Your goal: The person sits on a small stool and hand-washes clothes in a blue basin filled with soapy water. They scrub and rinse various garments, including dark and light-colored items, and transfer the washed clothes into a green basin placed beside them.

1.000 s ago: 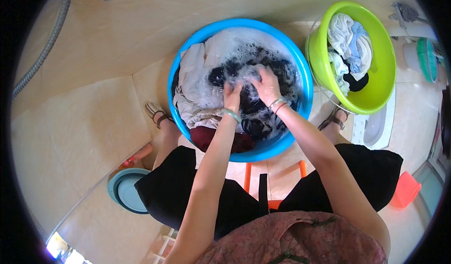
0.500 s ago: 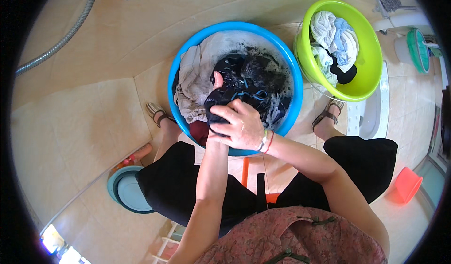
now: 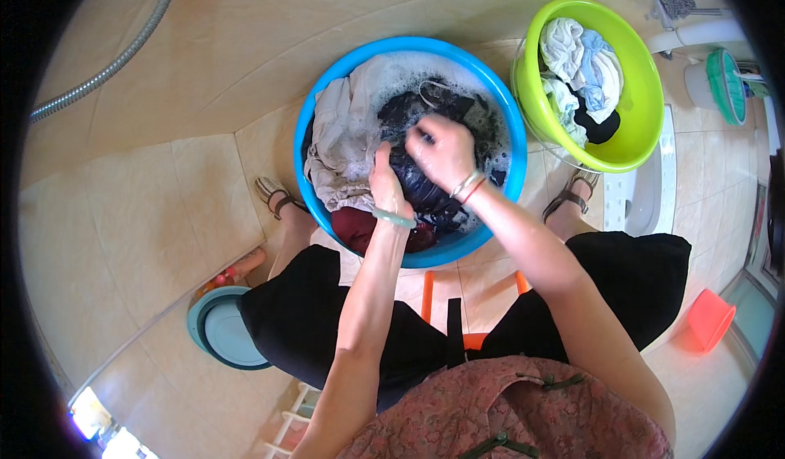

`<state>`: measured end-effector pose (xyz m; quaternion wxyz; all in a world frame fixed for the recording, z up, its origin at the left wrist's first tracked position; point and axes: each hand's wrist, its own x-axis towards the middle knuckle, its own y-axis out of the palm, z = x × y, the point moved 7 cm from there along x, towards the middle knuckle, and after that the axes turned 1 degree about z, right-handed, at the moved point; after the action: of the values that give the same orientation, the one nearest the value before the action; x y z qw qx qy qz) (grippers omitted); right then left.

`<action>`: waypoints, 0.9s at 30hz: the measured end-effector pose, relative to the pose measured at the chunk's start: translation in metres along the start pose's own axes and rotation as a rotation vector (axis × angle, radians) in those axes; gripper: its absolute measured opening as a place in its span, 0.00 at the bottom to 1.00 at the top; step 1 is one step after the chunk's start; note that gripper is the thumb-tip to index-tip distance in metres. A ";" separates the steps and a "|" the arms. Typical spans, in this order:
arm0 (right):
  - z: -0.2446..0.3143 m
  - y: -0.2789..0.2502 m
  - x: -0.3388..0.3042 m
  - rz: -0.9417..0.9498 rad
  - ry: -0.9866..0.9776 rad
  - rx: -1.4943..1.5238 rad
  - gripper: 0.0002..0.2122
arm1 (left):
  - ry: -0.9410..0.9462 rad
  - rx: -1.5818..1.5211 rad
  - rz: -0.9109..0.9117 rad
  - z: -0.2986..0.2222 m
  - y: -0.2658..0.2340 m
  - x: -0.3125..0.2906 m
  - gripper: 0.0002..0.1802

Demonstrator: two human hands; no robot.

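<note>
A blue basin (image 3: pixel 516 165) holds soapy water and wet laundry. Over its middle, a wet dark garment (image 3: pixel 419 183) is bunched between my hands. My left hand (image 3: pixel 388 183) grips the garment's left side, thumb up, its other fingers mostly hidden behind the cloth. Curled fingers of my right hand (image 3: pixel 446 152) are closed on the garment's upper right, slightly blurred. A thin pale cord loop lies on the dark cloth behind. To the left of my hands is beige clothing (image 3: pixel 331 148), and a dark red cloth (image 3: pixel 353 228) lies at the basin's near left.
A lime green bucket (image 3: pixel 642 136) with white, pale blue and black clothes stands right of the basin, beside a white squat toilet (image 3: pixel 646 189). Teal basins (image 3: pixel 233 332) sit at lower left, a coral container (image 3: pixel 710 320) at lower right. A shower hose (image 3: pixel 123 91) hangs at upper left.
My hands have come apart from their overlapped grip on the bunched dark garment. The right hand moved up and right; the cloth now spreads lower between them, and more dark red cloth shows.
</note>
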<state>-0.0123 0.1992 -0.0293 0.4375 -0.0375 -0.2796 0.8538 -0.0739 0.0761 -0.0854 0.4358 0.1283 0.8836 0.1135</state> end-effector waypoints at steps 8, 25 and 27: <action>-0.089 -0.021 -0.008 -0.151 0.065 -0.172 0.09 | 0.126 0.269 0.107 0.007 -0.028 0.036 0.26; -0.172 0.080 -0.055 0.691 0.089 -0.791 0.24 | 0.473 1.944 0.176 0.068 -0.018 0.085 0.44; -0.174 0.083 -0.052 0.725 0.078 -0.724 0.24 | 0.304 1.880 0.207 0.081 -0.023 0.097 0.42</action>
<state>0.0127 0.1982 -0.2272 0.0824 -0.3132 -0.5099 0.7969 -0.0692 0.0926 -0.2125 0.0232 0.4870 0.6446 -0.5889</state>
